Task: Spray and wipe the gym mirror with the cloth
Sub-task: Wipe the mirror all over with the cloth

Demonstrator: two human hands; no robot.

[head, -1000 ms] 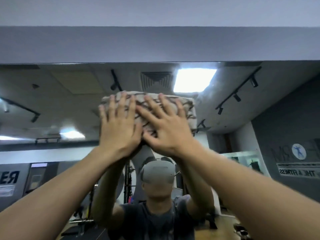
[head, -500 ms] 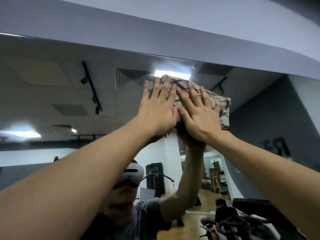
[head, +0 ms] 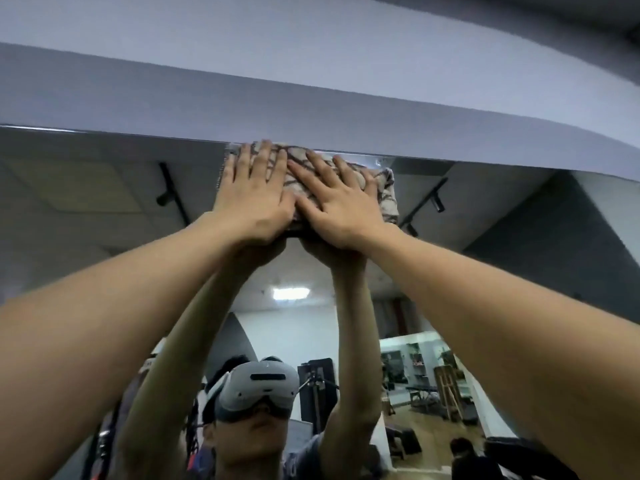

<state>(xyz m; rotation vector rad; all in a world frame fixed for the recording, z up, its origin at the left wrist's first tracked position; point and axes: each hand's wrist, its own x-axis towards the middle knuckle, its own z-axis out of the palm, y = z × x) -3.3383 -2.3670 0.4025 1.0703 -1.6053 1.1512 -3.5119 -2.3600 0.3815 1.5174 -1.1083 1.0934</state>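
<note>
Reaching overhead, we note the mirror [head: 104,209] first: it fills most of the view, and its top edge runs left to right just under the pale wall band [head: 311,109]. Next, our two arms rise toward that edge, doubled by their reflection below.

The cloth [head: 379,188], a folded patterned pad, lies flat on the glass with its upper border touching the mirror's top edge. Its long axis runs left to right, along that edge, dipping slightly toward the right. It points nowhere in particular; it is a broad band, wider than tall.

Left hand [head: 252,199] and right hand [head: 341,206] sit side by side on the cloth, thumbs meeting near its lower middle. Fingers [head: 264,157] are straight and spread, pressing flat, curled round nothing. The cloth lies directly under the fingers and extends past the right hand toward the right, so the right hand is nearer the uncovered end.

We judge no room remains upward; the next stroke likely runs sideways along the edge or down. No spray bottle is in view.
</note>
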